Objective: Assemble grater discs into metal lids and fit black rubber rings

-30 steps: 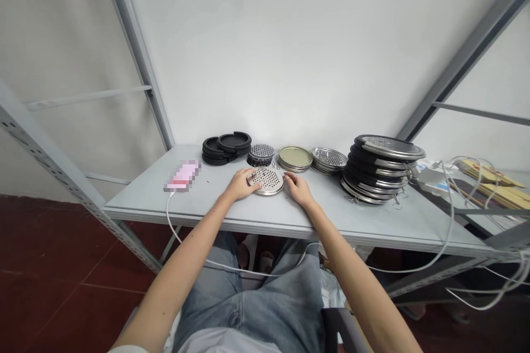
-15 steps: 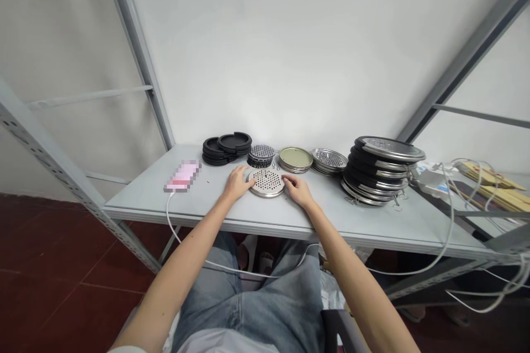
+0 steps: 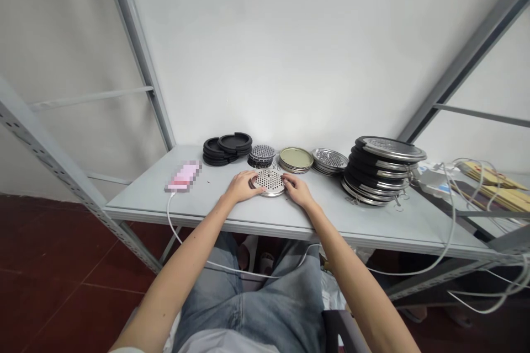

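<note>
A round perforated metal disc (image 3: 269, 181) with a silvery rim lies on the grey table in front of me. My left hand (image 3: 242, 186) grips its left side, the thumb along the near rim. On the opposite side, my right hand (image 3: 297, 190) has its curled fingers on the right rim. Just behind the disc stand a short stack of smaller perforated discs (image 3: 262, 153) and a few small metal hooks (image 3: 276, 165). A pile of gold-coloured round lids (image 3: 295, 159) sits behind my right hand.
Black rings (image 3: 227, 146) are piled at the back left. Silver perforated lids (image 3: 330, 159) and a tall stack of black-and-silver discs (image 3: 379, 171) stand to the right. A phone (image 3: 183, 176) lies at left, its white cable (image 3: 169, 220) hanging over the table edge (image 3: 265, 228).
My left hand has shifted slightly right and nearer, its thumb now along the disc's near rim. The disc has moved slightly right. My right hand stays at the right rim.
</note>
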`<action>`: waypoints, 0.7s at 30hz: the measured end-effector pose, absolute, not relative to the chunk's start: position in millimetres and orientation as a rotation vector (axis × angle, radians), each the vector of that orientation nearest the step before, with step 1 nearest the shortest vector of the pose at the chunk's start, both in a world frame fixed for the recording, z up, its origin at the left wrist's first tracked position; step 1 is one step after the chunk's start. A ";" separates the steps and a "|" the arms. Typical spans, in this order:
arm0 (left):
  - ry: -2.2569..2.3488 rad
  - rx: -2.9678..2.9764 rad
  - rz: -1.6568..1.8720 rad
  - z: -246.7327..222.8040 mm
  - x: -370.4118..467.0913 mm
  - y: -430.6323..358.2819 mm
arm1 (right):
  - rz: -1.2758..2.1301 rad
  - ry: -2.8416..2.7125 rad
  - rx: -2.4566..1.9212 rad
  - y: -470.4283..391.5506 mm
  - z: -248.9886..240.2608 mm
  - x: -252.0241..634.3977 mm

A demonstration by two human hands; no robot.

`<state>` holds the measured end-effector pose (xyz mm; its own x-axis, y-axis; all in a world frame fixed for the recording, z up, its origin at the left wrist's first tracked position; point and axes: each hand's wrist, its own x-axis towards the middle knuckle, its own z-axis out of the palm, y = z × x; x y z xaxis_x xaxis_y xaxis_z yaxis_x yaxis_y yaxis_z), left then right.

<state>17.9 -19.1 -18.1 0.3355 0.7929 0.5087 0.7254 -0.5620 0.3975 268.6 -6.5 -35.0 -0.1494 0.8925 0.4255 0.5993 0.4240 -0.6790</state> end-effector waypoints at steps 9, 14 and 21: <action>1.459 2.467 0.915 -24.7 16.4 -15.0 | 0.389 -1.893 -1.334 -7.9 -33.9 266.2; 1.403 2.471 1.147 -24.0 15.0 -15.8 | 0.362 -1.914 -1.327 -8.9 -33.1 265.8; 1.409 2.439 1.207 -24.2 16.0 -14.6 | 0.442 -1.869 -1.257 -15.8 -28.7 266.1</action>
<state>16.0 -14.6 -24.2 0.2682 0.7611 0.5905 0.7002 -0.5750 0.4232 266.1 -15.8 -28.7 -0.1645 0.8855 0.4346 0.5974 0.4401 -0.6704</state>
